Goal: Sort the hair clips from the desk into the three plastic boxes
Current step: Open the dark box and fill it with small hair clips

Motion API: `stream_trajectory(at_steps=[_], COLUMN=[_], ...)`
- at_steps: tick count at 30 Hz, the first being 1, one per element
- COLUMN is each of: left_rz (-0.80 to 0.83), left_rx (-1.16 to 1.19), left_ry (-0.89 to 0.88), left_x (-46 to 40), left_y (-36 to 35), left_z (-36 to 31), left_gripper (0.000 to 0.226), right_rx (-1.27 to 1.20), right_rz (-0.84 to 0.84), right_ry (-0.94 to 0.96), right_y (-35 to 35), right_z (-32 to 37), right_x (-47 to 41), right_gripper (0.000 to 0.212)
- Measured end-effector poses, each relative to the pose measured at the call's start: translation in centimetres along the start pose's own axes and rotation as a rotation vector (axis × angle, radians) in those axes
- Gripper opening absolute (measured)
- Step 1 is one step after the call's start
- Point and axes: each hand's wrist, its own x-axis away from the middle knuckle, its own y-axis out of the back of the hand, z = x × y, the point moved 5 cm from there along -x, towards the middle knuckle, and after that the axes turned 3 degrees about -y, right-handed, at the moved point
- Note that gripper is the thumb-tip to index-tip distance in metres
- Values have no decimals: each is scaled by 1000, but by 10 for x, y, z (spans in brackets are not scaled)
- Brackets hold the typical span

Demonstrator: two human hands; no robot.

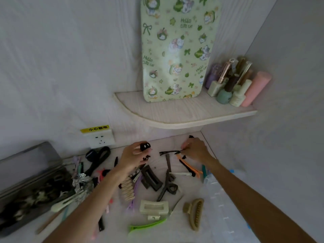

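Many hair clips lie scattered on the white desk. My left hand is at the back of the pile, holding a small black claw clip in its fingertips. My right hand pinches thin black hairpins just above the desk. Between my arms lie a dark rectangular claw clip, a cream claw clip, a green duckbill clip, an olive comb clip and an orange duckbill clip. A clear plastic box lies under my right forearm.
An open grey tin full of accessories stands at the left. A wall socket sits behind the desk. Above, a corner shelf carries a patterned green board and several nail-polish bottles.
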Motion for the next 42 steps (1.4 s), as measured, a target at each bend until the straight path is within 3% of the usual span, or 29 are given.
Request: stream_trajectory(at_steps=[2,6,11,14,16,19,22,27,32,34,37,42], left_rz=[-21,-184,-601,-703,-662,-582,-564,-492,-142,81,338,280], left_rx=[152,182,187,36,-177,-415,-557,-617,-672,-804,-1162,-1408], left_ry=[91,80,-94,-124,-136,-124,-181,-325,-513,-594,-665,-688], left_x=[14,47,110,132,136,137,137,113,62,48,36,22], left_y=[13,73,193,241,253,256,251,191,74,24,-18,-11], left_z=[2,11,35,47,50,51,47,19,16,27,55,64], left_gripper=[26,34,28,36,46,51,38,29,29,34,37,39], right_rx=[-269,-529,-573,-547,-408,-64,-83,-105,269,367,494,500], right_rz=[91,157,225,221,238,271,268,75,121,129,149,204], right_ry=[74,169,403,523,660,871,881,674,160,13,-27,45], right_y=[-24,-78,-163,-204,-227,-247,-230,-135,-52,-23,0,-14], right_z=[41,101,178,215,227,229,214,146,44,9,-24,-35], right_x=[15,49,101,125,133,137,135,92,13,-12,-43,-71], right_gripper=[19,22,31,18,13,28,35,30,48,57,63,67])
